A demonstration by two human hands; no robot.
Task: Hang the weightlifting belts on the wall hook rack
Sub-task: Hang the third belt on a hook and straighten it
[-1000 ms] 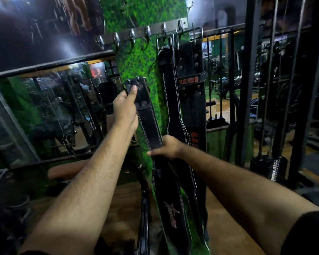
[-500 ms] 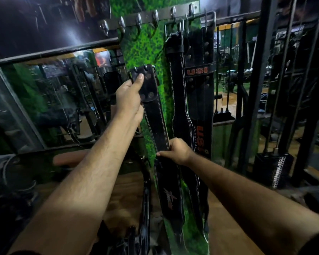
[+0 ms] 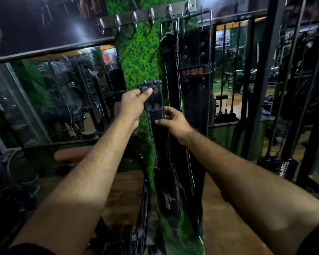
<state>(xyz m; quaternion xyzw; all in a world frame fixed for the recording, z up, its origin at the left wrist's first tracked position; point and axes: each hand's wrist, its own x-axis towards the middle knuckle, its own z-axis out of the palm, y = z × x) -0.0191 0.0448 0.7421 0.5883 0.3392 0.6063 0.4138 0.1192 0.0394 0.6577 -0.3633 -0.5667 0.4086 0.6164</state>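
Observation:
I hold a black leather weightlifting belt (image 3: 159, 144) upright in front of the green wall. My left hand (image 3: 132, 103) grips its buckle end, thumb pressed on the riveted flap. My right hand (image 3: 174, 122) pinches the strap just below, fingers curled round its right edge. The belt's tail hangs down past a faded red star logo. High above, the metal hook rack (image 3: 145, 14) shows several bare hooks on its left. Two black belts hang from its right hooks: a plain one (image 3: 171, 74) and a wider one marked USI (image 3: 195, 74).
A mirror (image 3: 53, 96) with a dark frame fills the wall to the left. Another dark belt (image 3: 145, 199) hangs low by my left forearm. Black machine uprights (image 3: 260, 80) and a weight stack (image 3: 280, 166) stand to the right, over a wooden floor.
My right hand slid up the strap to just under the buckle. My left hand and the buckle end sit lower relative to the rack than before.

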